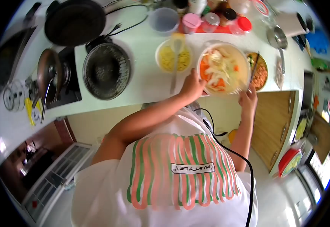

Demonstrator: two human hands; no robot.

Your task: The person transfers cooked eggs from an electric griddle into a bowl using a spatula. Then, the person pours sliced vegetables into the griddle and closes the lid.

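Observation:
My left hand [193, 87] grips the left rim of a pale basin [245, 64] filled with sliced carrot and pale shredded vegetables [220, 70]. My right hand [249, 99] is closed at the basin's lower right edge, around thin dark sticks that look like chopsticks [255, 67]. They point up past the basin, over a round dish [264, 62] of pinkish chopped food with some green bits. Left of the basin stands a white bowl [157, 56] of yellow pieces, with a pale spatula [175, 68] lying across it.
A dark round pan [107, 72] stands left on the counter, with a black pot [75, 22] behind it. A glass lid [48, 75] leans by the stove. Lidded jars [210, 22] and a clear tub [164, 20] line the back. A metal ladle [277, 39] lies right.

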